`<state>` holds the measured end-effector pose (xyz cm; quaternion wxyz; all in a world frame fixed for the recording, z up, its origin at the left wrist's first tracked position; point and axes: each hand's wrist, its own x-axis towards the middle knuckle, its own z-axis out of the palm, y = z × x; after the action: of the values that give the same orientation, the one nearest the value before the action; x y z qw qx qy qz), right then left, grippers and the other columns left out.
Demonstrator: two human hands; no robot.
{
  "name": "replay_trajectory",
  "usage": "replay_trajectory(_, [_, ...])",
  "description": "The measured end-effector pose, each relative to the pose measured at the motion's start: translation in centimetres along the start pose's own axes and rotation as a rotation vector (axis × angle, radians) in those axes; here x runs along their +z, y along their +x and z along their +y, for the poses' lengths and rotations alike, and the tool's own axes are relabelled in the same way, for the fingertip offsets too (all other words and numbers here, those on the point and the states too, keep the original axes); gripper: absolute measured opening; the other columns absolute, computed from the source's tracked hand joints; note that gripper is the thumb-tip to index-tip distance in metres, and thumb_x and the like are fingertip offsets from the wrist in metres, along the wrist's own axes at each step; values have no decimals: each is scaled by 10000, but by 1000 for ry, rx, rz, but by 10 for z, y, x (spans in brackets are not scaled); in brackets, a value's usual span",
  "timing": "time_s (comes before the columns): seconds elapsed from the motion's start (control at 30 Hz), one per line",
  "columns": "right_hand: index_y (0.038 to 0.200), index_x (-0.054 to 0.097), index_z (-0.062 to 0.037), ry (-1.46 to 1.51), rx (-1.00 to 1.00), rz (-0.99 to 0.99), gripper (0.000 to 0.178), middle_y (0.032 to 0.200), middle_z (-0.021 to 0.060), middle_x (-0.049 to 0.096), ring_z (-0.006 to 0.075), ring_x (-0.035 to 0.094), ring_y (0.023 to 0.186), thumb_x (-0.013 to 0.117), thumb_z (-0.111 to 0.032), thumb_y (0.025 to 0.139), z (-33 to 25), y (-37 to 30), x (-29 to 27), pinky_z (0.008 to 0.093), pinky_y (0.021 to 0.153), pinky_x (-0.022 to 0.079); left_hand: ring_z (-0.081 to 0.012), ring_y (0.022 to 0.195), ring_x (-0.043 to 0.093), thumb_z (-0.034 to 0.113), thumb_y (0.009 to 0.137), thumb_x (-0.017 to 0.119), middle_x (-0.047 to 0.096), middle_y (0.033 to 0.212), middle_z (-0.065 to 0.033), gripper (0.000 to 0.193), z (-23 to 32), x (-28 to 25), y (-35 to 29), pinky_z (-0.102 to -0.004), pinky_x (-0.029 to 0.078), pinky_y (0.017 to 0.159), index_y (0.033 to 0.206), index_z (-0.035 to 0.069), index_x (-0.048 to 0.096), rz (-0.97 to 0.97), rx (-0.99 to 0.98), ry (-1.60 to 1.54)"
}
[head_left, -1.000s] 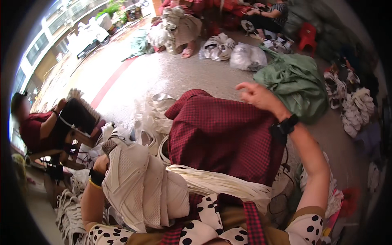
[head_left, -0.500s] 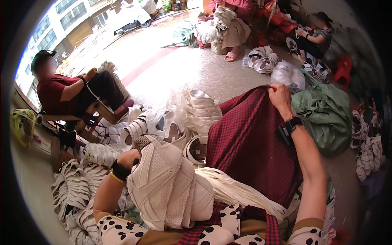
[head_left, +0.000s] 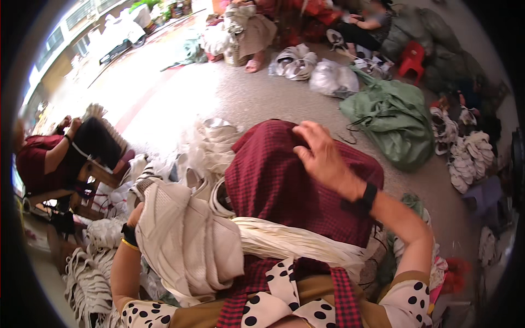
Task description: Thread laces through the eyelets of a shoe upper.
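My right hand (head_left: 324, 157), a black band at its wrist, lies on top of a dark red checked cloth (head_left: 273, 188) that is heaped over my lap, with the fingers bent over the cloth's top fold. My left hand (head_left: 134, 214) is mostly hidden behind a thick bundle of white woven fabric pieces (head_left: 183, 243), which it holds against my left side. A sheaf of pale cream strips (head_left: 298, 245) lies across my lap under the red cloth.
White shoe pieces (head_left: 210, 147) are piled just beyond the cloth and more (head_left: 87, 279) lie at my left. A person in a red shirt (head_left: 41, 164) sits at the left. A green sack (head_left: 396, 123), a red stool (head_left: 413, 57) and seated people (head_left: 249, 30) are farther off.
My right hand came down from the raised far edge of the red cloth onto its top, and the cloth now sits heaped. The left hand kept the white bundle. The view swung.
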<state>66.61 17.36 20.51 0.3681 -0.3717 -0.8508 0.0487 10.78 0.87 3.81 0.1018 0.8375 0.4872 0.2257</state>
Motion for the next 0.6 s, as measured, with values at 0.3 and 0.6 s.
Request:
replay_trajectory(0.3, [1225, 512, 68, 1045, 252, -663, 551, 925, 164, 647, 208, 605, 834, 573, -431, 999, -134, -64, -29, 346, 768, 509, -230, 1183, 552, 203, 846, 740, 585, 1302, -153, 532, 0, -42, 145, -325, 429, 1004, 1312, 37, 545, -282, -59, -232])
replay_trajectory(0.6, [1332, 543, -39, 1275, 546, -221, 398, 1141, 45, 672, 117, 659, 968, 485, -324, 1060, -58, -26, -63, 293, 844, 551, -118, 951, 652, 109, 798, 788, 714, 1028, -71, 370, 166, -109, 365, -311, 525, 826, 1138, 59, 650, -214, 357, -380])
